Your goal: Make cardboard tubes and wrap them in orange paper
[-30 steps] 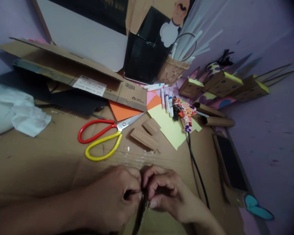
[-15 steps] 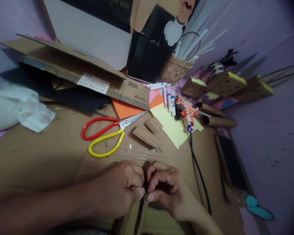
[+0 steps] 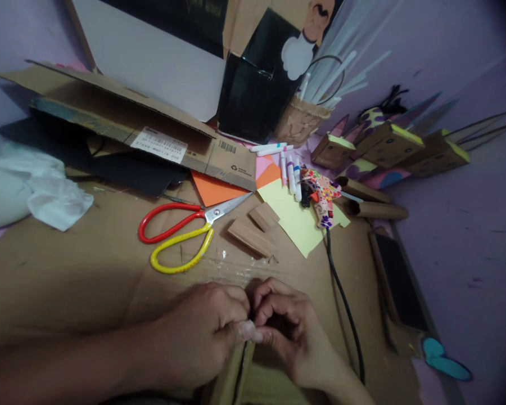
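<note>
At the bottom centre, a folded cardboard piece [image 3: 270,379] has a dark slit between its edges. My left hand [image 3: 206,332] is closed, its fingertips pinching the piece's upper end. From the other side my right hand [image 3: 295,332] pinches the same spot with curled fingers. Both thumb tips meet over the edge and cover what is under them. Beyond my hands lie scissors [image 3: 213,214] with one red and one yellow handle, blades parted. Small cardboard offcuts [image 3: 251,237] rest just right of them.
A flower-patterned glue gun [image 3: 324,191] with a black cord [image 3: 341,292] lies at right, near markers [image 3: 290,174] and yellow paper [image 3: 299,225]. A long cardboard box [image 3: 231,160] stands at the back left. A phone [image 3: 398,275] sits by the right wall.
My thumbs have come together over the cardboard edge, closing the gap between them. My left hand has shifted slightly down; the things on the table have stayed put.
</note>
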The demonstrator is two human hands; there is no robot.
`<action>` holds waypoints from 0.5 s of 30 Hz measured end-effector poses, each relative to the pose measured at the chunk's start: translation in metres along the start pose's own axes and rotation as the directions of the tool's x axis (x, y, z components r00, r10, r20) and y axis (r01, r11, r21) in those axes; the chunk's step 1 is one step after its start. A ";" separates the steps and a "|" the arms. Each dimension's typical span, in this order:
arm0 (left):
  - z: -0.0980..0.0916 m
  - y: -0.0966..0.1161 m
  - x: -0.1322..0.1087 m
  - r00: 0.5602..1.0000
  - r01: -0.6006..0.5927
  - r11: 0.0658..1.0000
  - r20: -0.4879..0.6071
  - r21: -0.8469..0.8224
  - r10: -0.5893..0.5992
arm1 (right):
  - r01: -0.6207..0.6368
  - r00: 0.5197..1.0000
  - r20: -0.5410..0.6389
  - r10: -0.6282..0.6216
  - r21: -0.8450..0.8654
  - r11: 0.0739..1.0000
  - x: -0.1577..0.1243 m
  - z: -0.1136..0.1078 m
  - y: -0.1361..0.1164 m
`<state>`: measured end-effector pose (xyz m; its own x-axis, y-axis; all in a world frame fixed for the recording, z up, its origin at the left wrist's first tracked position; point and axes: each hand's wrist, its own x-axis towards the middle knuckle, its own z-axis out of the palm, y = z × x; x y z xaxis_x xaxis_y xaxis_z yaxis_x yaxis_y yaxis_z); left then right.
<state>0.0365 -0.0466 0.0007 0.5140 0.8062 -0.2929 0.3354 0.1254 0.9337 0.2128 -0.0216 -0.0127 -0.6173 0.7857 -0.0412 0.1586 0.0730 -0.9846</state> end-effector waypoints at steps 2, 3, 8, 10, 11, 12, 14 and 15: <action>0.001 -0.002 0.001 1.000 -0.011 1.000 -0.019 -0.007 0.010 | 0.002 1.000 -0.022 -0.003 -0.020 1.000 0.000 0.001 -0.001; 0.001 -0.002 0.001 0.999 -0.014 1.000 -0.031 -0.024 0.013 | 0.007 0.999 -0.037 -0.008 -0.025 1.000 0.000 0.001 -0.001; -0.003 0.000 0.001 0.991 -0.085 0.995 -0.112 -0.046 0.080 | 0.022 0.993 -0.120 -0.020 0.015 1.000 -0.004 0.004 0.003; -0.006 0.000 0.002 0.985 -0.131 0.991 -0.117 -0.028 0.126 | -0.005 0.987 -0.157 0.024 0.119 0.993 -0.007 0.007 0.005; -0.008 -0.001 0.003 0.983 -0.150 0.988 -0.112 -0.022 0.147 | -0.018 0.984 -0.170 0.049 0.181 0.983 -0.009 0.009 0.006; -0.009 -0.001 0.003 0.980 -0.171 0.985 -0.105 -0.019 0.168 | -0.028 0.982 -0.175 0.072 0.238 0.971 -0.010 0.010 0.007; -0.010 -0.003 0.004 0.976 -0.200 0.980 -0.088 -0.018 0.198 | -0.044 0.983 -0.159 0.098 0.313 0.949 -0.012 0.012 0.009; -0.011 -0.003 0.005 0.975 -0.207 0.978 -0.084 -0.019 0.204 | -0.055 0.983 -0.145 0.108 0.331 0.942 -0.012 0.012 0.009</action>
<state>0.0296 -0.0368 -0.0015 0.5036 0.8604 -0.0776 0.2067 -0.0328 0.9779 0.2123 -0.0379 -0.0230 -0.4780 0.8698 -0.1224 -0.0722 -0.1778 -0.9814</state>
